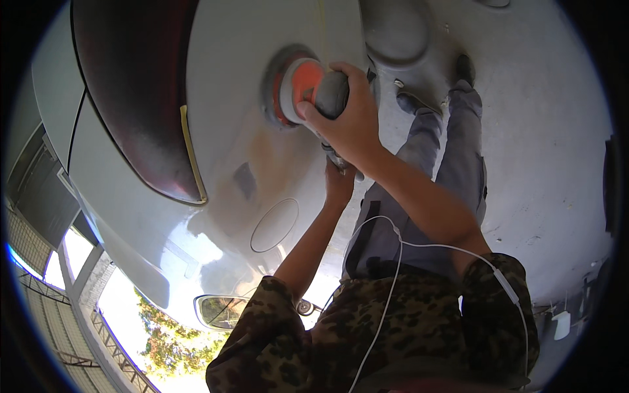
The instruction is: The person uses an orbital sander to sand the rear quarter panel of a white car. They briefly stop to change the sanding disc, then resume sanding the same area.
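A round sander (303,82) with an orange and grey body and a dark pad lies flat against the pale grey car panel (229,72). My right hand (357,118) is wrapped round the dark knob on its top. Lower down, my left hand (339,180) is closed round the sander's rear handle end; its fingers are partly hidden. Below the pad, the panel shows a tan sanded patch (265,141) and a small dark grey spot (245,180). A round fuel flap (275,224) sits near my left forearm.
The dark red tail light (134,85) is left of the sander, with yellow tape (190,144) along its edge. A side mirror (221,311) sticks out near my left sleeve. A thin white cable (445,246) hangs across my front. My shoes (409,103) stand on grey floor (537,144).
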Motion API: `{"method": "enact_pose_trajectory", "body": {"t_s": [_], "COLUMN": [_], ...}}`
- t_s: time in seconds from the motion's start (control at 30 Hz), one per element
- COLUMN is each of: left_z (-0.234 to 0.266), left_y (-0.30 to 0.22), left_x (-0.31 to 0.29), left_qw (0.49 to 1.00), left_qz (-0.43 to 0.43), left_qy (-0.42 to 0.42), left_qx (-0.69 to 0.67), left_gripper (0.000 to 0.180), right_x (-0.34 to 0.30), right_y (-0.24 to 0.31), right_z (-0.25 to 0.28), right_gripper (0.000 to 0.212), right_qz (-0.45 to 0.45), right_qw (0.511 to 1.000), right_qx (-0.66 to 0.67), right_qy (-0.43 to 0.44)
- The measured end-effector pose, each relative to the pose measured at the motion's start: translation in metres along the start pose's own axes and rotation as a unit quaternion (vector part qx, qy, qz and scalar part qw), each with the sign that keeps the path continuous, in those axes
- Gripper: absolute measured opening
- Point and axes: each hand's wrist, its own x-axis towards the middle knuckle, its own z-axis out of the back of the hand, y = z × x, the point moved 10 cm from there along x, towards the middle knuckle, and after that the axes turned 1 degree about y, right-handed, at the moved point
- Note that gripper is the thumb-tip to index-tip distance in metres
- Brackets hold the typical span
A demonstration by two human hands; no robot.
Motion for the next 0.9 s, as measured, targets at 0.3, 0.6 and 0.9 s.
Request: {"method": "enact_pose_trajectory", "body": {"t_s": [0.3, 0.6, 0.9], "left_z": [0.028, 0.033, 0.006], "left_y": [0.049, 0.035, 0.025], "left_x": [-0.042, -0.067, -0.080], "left_qw": [0.993, 0.978, 0.988], "left_qz": [-0.028, -0.083, 0.075], "left_qy": [-0.064, -0.134, -0.132], "left_qx": [0.090, 0.135, 0.025], "left_gripper": [0.063, 0.063, 0.045], "right_x": [-0.107, -0.111, -0.080], "right_y": [0.071, 0.036, -0.026], "right_z": [-0.037, -0.034, -0.010], "right_gripper": [0.081, 0.078, 0.069], "right_qz": [0.199, 0.169, 0.036], "right_qw": [0.961, 0.976, 0.998], "right_qx": [0.075, 0.043, -0.002], "right_qy": [0.178, 0.130, 0.059]}}
